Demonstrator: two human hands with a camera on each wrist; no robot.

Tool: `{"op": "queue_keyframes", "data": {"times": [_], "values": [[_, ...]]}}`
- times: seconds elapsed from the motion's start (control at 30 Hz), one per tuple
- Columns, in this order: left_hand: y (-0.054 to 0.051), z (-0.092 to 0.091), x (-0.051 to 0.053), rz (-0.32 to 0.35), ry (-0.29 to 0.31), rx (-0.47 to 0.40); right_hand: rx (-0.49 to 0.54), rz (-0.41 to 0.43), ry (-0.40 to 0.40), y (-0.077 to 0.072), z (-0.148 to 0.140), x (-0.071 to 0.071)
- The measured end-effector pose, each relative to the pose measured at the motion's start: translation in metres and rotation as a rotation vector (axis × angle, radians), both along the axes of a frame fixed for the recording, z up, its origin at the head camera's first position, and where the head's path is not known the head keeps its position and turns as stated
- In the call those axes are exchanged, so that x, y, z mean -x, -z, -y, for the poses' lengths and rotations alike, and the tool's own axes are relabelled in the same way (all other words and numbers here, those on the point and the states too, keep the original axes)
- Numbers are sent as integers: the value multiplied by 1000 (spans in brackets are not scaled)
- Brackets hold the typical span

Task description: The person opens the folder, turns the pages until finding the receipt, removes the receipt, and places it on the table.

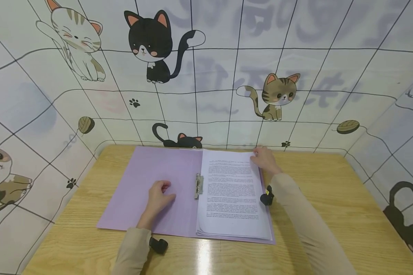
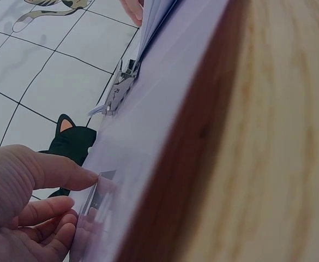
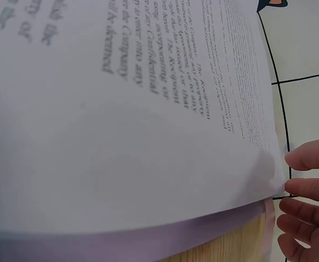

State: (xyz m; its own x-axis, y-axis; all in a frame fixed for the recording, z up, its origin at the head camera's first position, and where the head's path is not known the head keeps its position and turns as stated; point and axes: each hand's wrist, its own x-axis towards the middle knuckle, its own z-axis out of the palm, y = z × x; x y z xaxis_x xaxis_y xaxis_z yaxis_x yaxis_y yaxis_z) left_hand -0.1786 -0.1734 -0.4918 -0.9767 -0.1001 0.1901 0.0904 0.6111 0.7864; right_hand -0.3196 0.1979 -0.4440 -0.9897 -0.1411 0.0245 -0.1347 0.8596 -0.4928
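Note:
A purple folder [image 1: 124, 206] lies spread on the wooden table. Over its left cover is my left hand [image 1: 157, 198], fingers loosely bent and holding nothing. In the left wrist view the thumb of that hand [image 2: 23, 202] is close to a clear plastic piece [image 2: 96, 191] on the cover; I cannot tell if they touch. A metal clip [image 1: 198, 186] sits at the fold, beside a stack of printed sheets [image 1: 232, 225] on the right cover. At the stack's far right corner is my right hand [image 1: 265, 159], its fingertips at the paper edge, thumb and forefinger apart.
The wooden table [image 1: 316, 183] extends on both sides of the folder. Behind it rises a white, grid-lined backdrop [image 1: 213, 107] printed with cartoon cats, which also continues along both sides. A small black device [image 1: 159, 245] is strapped at the left wrist, another [image 1: 267, 196] at the right.

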Motion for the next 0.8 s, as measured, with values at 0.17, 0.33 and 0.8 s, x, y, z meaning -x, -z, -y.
{"op": "queue_keyframes", "data": {"times": [0.17,0.33,0.8], "values": [[0,1,0,3,-5,-3,2,14,-4,2,-1,3],[0,2,0,7,-3,3,20,6,-8,3,-1,5],[0,1,0,4,1,-1,247,83,86,-2,1,1]]}}
